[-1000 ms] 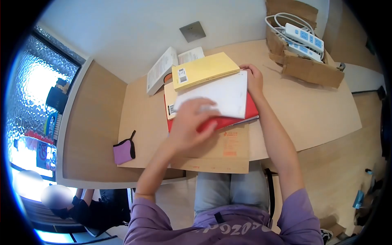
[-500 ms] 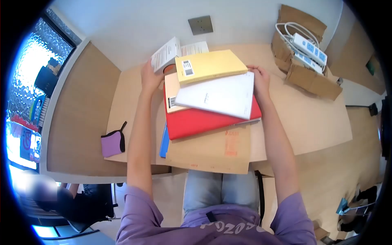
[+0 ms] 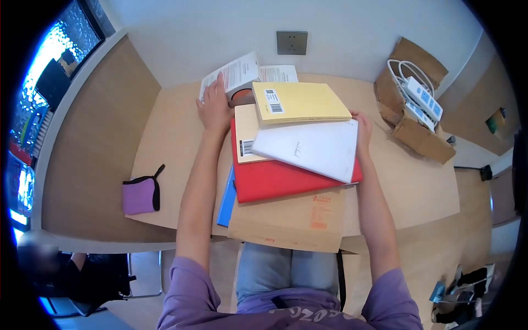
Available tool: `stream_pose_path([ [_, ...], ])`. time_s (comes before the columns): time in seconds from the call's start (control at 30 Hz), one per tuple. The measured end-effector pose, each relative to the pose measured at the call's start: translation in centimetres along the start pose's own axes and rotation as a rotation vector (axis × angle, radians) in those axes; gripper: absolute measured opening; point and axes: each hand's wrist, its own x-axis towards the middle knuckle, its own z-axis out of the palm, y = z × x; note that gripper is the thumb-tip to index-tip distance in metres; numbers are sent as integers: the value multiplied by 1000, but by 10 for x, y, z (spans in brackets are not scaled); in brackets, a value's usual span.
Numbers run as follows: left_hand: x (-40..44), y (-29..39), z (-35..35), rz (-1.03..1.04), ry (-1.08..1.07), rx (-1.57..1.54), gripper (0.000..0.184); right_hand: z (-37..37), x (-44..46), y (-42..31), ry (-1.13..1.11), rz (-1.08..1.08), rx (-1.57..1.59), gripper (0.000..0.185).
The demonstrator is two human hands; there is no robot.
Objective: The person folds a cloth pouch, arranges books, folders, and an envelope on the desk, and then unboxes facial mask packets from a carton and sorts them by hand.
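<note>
My left hand rests with fingers spread against a white printed box behind the stack. At the stack's right edge is my right hand, its fingers bent and partly hidden by the books, touching their side. On top lies a yellow book, over a white book set at a slant. A cream book and a red folder lie beneath. Lower down are a brown paper envelope and a blue folder, whose edge sticks out on the left.
A purple pouch lies on the desk's left side. An open cardboard box with white power strips stands at the back right. A wooden partition borders the left; a seated person is beyond it.
My left hand has gone from above the white book to the white box at the back. The white book is now more slanted, and the view has shifted. My right hand stays at the stack's right side.
</note>
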Motion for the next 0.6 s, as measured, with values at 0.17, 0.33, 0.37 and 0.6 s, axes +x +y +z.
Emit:
stream_pose_path([
  [0.17, 9, 3, -2, 125, 104, -163, 108, -7, 2, 2, -43, -51, -68, 24],
  [0.33, 7, 5, -12, 209, 78, -221, 93, -12, 6, 7, -51, 25, -50, 25],
  [0.37, 7, 4, -9, 211, 98, -231, 90, -13, 6, 7, -62, 55, -57, 25],
  [0.6, 7, 4, -9, 224, 196, -148, 79, -11, 1, -1, -47, -55, -219, 25],
])
